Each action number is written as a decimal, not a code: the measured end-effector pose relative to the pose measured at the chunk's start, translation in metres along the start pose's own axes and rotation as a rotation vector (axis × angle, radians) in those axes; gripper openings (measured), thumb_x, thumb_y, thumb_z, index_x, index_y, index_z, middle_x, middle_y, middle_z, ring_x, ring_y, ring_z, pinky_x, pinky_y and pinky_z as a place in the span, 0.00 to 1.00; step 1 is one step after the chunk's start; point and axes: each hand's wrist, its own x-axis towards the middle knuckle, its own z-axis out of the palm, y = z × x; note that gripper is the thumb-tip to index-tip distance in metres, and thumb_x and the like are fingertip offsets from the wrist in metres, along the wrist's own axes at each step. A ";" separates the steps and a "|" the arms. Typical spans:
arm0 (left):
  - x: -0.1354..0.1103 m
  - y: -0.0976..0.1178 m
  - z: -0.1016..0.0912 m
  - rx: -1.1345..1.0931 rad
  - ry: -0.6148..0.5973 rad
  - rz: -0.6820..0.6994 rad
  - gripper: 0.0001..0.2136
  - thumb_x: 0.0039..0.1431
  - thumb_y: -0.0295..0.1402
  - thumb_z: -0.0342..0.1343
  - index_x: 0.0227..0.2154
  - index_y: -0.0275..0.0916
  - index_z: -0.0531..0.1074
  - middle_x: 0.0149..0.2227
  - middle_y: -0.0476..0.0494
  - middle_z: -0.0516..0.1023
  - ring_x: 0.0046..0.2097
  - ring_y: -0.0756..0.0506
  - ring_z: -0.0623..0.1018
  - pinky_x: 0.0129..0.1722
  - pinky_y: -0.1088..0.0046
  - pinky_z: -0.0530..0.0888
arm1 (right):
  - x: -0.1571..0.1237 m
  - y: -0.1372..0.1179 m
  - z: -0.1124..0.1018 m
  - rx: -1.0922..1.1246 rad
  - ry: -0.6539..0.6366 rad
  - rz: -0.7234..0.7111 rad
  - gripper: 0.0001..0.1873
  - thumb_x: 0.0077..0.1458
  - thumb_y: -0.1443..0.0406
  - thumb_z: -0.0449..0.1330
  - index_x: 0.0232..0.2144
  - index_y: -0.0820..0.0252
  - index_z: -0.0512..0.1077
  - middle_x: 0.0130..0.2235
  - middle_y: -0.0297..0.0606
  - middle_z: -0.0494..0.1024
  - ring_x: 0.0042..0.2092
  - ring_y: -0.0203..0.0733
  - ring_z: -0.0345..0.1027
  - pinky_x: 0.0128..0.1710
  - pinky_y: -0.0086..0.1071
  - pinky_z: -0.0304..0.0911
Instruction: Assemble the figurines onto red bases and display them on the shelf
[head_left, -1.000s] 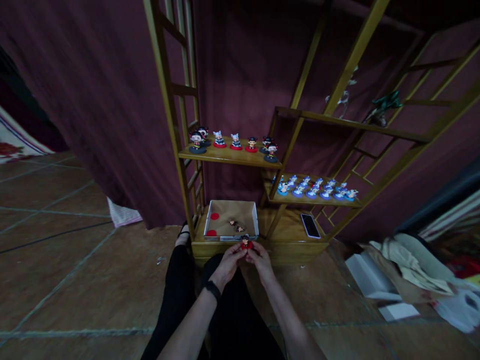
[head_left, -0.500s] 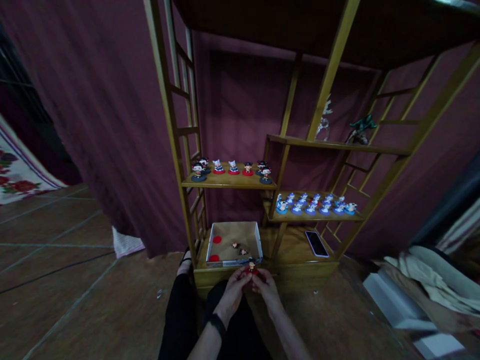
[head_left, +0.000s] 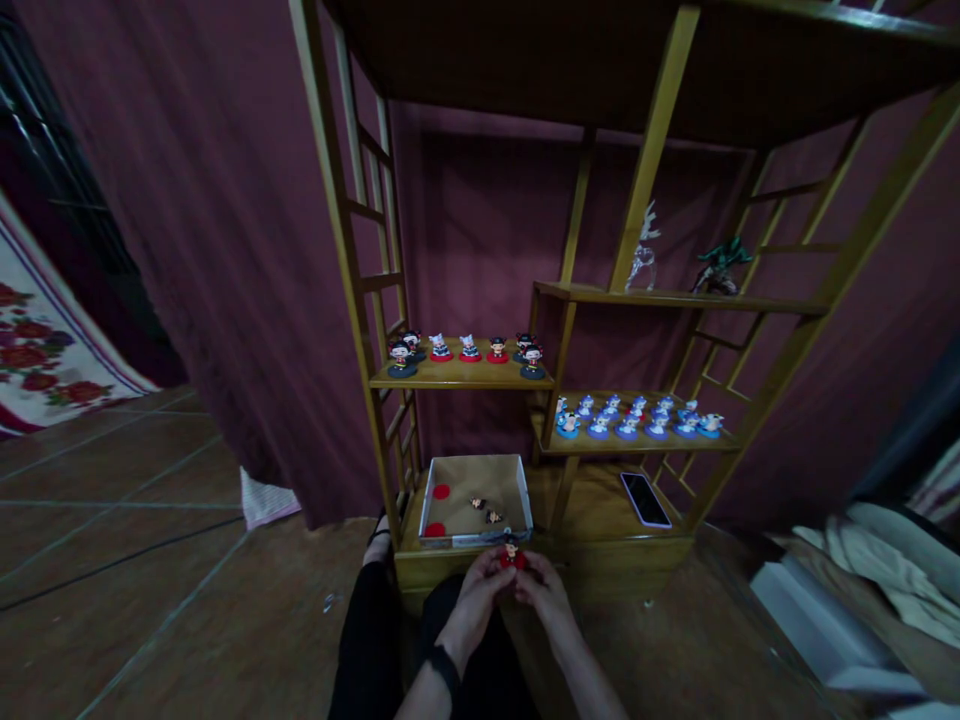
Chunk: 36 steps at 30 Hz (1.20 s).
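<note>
Between my two hands, in front of the lower shelf, is a small figurine [head_left: 511, 552] with dark hair on a round red base. My left hand [head_left: 484, 588] closes on the base from the left, a dark band around its wrist. From the right, my right hand [head_left: 541, 590] pinches the same base. Just beyond my hands stands a shallow cardboard box [head_left: 450, 470]. Inside it lie two small dark-haired figures, one figure [head_left: 477, 503] beside another figure [head_left: 493, 517], and two red discs, including a red disc [head_left: 441, 492] at the left.
On the left shelf [head_left: 465, 382] stand several figurines on red or dark bases. Several blue-and-white figurines [head_left: 628, 428] stand on the right shelf. A phone [head_left: 645, 499] lies at the lower right. Above are a clear deer figure [head_left: 643, 262] and a dark green figure [head_left: 721, 268].
The view has shifted slightly, so the shelf and box sit a little lower in the picture. Both hands still hold the figurine, which now appears more upright and facing me.
</note>
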 end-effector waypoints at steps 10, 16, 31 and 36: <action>0.003 -0.007 0.003 0.109 0.072 0.117 0.18 0.38 0.31 0.67 0.35 0.38 0.70 0.32 0.44 0.77 0.34 0.47 0.76 0.40 0.70 0.68 | 0.001 0.002 -0.007 0.045 -0.040 0.065 0.24 0.34 0.57 0.68 0.37 0.61 0.75 0.33 0.40 0.78 0.31 0.38 0.71 0.29 0.31 0.66; 0.001 -0.004 0.009 0.181 0.110 0.126 0.20 0.37 0.32 0.67 0.35 0.38 0.67 0.30 0.47 0.77 0.33 0.48 0.76 0.41 0.69 0.68 | -0.006 -0.006 -0.007 0.051 -0.048 0.077 0.24 0.36 0.58 0.66 0.38 0.60 0.74 0.36 0.40 0.78 0.34 0.40 0.71 0.31 0.31 0.65; 0.008 -0.012 0.010 0.286 0.086 0.197 0.20 0.38 0.29 0.64 0.37 0.37 0.67 0.32 0.46 0.77 0.34 0.48 0.76 0.40 0.71 0.69 | -0.003 -0.009 -0.007 0.024 0.007 -0.002 0.15 0.38 0.59 0.64 0.32 0.58 0.74 0.35 0.36 0.77 0.36 0.39 0.68 0.34 0.31 0.62; 0.013 -0.022 0.005 0.380 0.131 0.280 0.19 0.39 0.26 0.62 0.37 0.37 0.66 0.32 0.47 0.76 0.34 0.49 0.75 0.39 0.72 0.68 | 0.004 -0.006 -0.006 -0.079 -0.024 -0.080 0.12 0.38 0.59 0.63 0.27 0.59 0.72 0.28 0.30 0.74 0.32 0.36 0.65 0.35 0.29 0.60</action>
